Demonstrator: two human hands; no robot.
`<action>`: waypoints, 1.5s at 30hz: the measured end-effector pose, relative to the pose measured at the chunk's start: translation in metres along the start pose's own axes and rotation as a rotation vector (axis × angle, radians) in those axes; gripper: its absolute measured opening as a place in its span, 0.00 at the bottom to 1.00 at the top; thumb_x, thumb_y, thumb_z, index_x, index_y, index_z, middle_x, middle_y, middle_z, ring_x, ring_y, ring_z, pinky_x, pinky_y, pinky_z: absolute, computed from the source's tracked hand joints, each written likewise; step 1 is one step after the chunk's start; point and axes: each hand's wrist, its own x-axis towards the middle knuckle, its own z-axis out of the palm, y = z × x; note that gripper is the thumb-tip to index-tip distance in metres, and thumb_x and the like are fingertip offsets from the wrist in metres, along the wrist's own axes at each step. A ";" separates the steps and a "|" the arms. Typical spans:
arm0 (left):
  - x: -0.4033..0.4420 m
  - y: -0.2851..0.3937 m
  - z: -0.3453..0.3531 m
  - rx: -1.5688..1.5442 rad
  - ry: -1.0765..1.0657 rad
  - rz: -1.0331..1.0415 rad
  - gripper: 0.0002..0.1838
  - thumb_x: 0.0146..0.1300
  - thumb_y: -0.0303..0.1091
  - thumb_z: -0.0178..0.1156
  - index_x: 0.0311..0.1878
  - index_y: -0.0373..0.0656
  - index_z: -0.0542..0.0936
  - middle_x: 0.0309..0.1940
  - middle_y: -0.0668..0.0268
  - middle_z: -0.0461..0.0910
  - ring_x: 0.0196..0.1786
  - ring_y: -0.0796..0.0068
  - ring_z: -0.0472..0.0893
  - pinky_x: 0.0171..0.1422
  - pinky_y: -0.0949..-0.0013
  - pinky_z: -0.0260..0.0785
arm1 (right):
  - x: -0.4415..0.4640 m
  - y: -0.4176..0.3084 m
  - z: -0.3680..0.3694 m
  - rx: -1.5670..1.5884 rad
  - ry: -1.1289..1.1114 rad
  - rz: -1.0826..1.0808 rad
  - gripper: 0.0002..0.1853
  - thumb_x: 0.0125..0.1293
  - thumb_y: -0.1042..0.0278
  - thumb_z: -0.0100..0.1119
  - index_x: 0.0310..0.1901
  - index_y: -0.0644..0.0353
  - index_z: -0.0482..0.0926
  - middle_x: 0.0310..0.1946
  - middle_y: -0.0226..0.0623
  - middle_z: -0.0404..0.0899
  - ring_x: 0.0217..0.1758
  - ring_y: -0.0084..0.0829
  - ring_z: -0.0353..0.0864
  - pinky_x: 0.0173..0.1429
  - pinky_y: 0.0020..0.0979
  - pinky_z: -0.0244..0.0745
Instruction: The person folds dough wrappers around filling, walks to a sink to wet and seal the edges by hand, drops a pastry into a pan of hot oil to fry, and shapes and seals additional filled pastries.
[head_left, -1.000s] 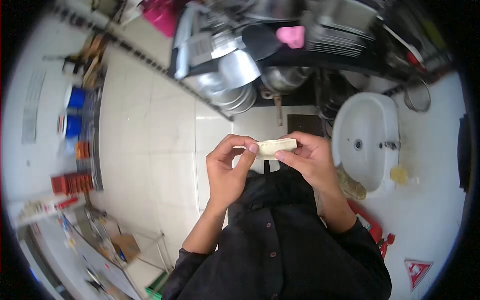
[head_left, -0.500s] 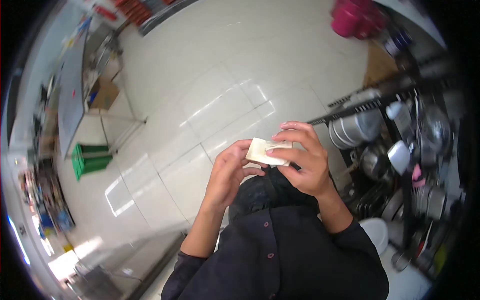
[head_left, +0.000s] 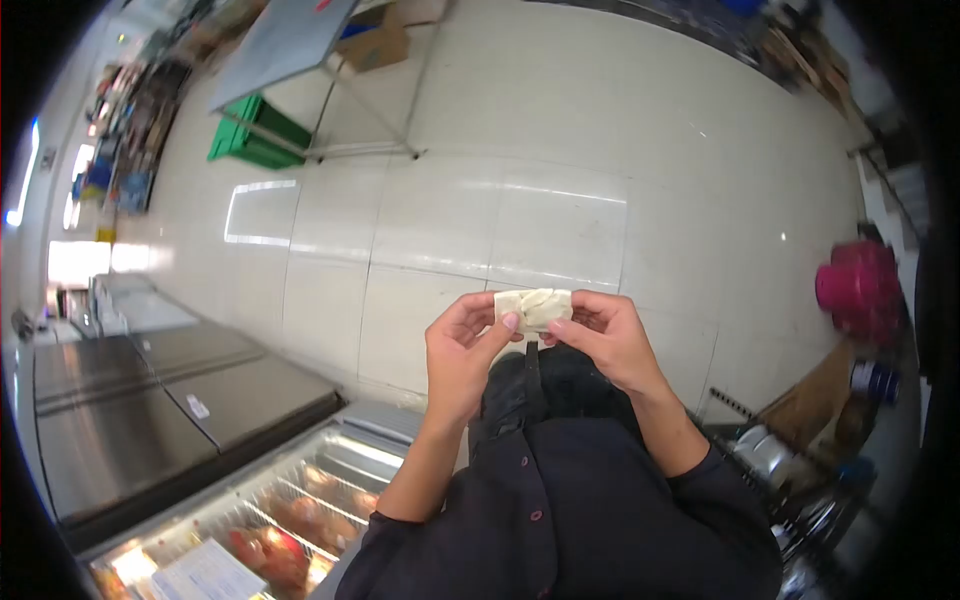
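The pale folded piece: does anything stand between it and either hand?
Nothing visible stands in the way: the left hand and right hand both hold the pale folded piece directly, one at each end.

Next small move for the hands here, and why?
I'd probably ease the pale folded piece gently outward to flatten it: the left hand pinches one end, the right hand the other, and creases show across the middle between them. What it's made of, I can't tell.
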 end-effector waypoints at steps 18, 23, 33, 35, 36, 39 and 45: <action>0.146 0.145 -0.358 -0.181 0.645 0.166 0.12 0.59 0.25 0.66 0.44 0.32 0.78 0.38 0.65 0.80 0.41 0.78 0.80 0.46 0.74 0.73 | 0.387 0.029 0.353 -0.434 -0.656 0.242 0.09 0.63 0.72 0.66 0.41 0.69 0.82 0.29 0.29 0.82 0.31 0.13 0.77 0.35 0.18 0.71; 0.189 0.204 -0.462 -0.098 0.681 0.212 0.11 0.59 0.24 0.66 0.44 0.35 0.77 0.38 0.67 0.79 0.43 0.79 0.79 0.46 0.75 0.73 | 0.472 0.038 0.450 -0.465 -0.705 0.246 0.09 0.62 0.72 0.66 0.40 0.68 0.83 0.28 0.28 0.81 0.30 0.12 0.76 0.33 0.17 0.70; 0.309 0.304 -0.678 -0.192 0.853 0.243 0.13 0.62 0.21 0.63 0.49 0.31 0.77 0.43 0.60 0.81 0.45 0.76 0.80 0.48 0.73 0.76 | 0.697 0.062 0.661 -0.555 -0.968 0.029 0.08 0.59 0.71 0.66 0.37 0.66 0.82 0.29 0.31 0.82 0.30 0.18 0.77 0.35 0.23 0.73; 0.326 0.335 -0.721 -0.164 0.827 0.284 0.13 0.62 0.20 0.62 0.49 0.30 0.77 0.43 0.59 0.81 0.46 0.76 0.80 0.50 0.73 0.76 | 0.734 0.059 0.710 -0.519 -0.992 -0.062 0.09 0.58 0.70 0.66 0.37 0.65 0.82 0.29 0.32 0.83 0.30 0.20 0.78 0.35 0.25 0.73; 0.330 0.346 -0.738 -0.167 0.826 0.294 0.13 0.62 0.20 0.62 0.50 0.30 0.77 0.44 0.59 0.81 0.47 0.76 0.80 0.50 0.73 0.76 | 0.750 0.057 0.731 -0.561 -1.045 -0.053 0.09 0.58 0.70 0.66 0.37 0.65 0.82 0.29 0.31 0.83 0.30 0.21 0.78 0.36 0.25 0.74; 0.344 0.377 -0.799 -0.169 0.824 0.321 0.12 0.62 0.19 0.61 0.49 0.28 0.78 0.43 0.60 0.82 0.48 0.76 0.81 0.52 0.73 0.76 | 0.799 0.059 0.802 -0.693 -1.185 -0.023 0.09 0.58 0.70 0.65 0.37 0.65 0.82 0.30 0.31 0.83 0.30 0.22 0.78 0.36 0.25 0.74; 0.366 0.412 -0.942 -0.189 0.946 0.335 0.13 0.61 0.20 0.62 0.49 0.29 0.79 0.43 0.60 0.82 0.45 0.77 0.81 0.50 0.74 0.75 | 0.874 0.110 0.937 -0.692 -1.215 0.096 0.10 0.60 0.68 0.64 0.37 0.67 0.82 0.29 0.33 0.83 0.30 0.19 0.77 0.34 0.22 0.72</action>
